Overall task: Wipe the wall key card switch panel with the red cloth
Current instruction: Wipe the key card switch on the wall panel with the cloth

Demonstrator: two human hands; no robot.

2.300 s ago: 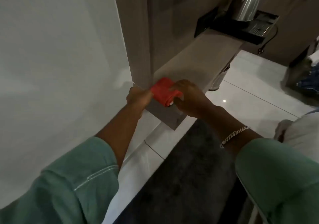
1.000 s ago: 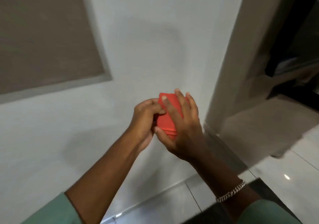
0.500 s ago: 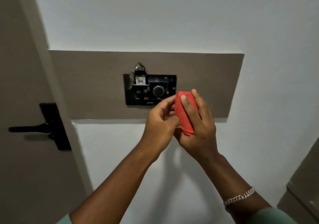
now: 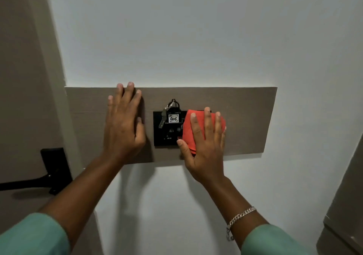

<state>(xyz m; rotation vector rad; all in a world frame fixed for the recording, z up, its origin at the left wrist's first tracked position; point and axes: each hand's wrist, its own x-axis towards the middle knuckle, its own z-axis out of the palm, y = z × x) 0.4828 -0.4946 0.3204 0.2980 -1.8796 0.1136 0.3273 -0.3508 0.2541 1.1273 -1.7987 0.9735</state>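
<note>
The black key card switch panel [image 4: 167,134] is mounted on a brown wooden backing board [image 4: 245,121] on the white wall. A key and a tag marked 406 [image 4: 173,118] hang in its slot. My right hand [image 4: 206,146] lies flat, fingers spread, pressing the folded red cloth [image 4: 188,130] against the panel's right half, which is hidden under it. My left hand [image 4: 123,125] rests flat and empty on the board, just left of the panel, not touching it.
A door with a black lever handle [image 4: 53,172] is at the left, beside the board. A brown cabinet edge [image 4: 345,205] shows at the lower right. White wall surrounds the board above and below.
Both hands held the cloth together in front of the panel. Now my left hand has let go and rests on the board, and my right hand presses the cloth onto the panel.
</note>
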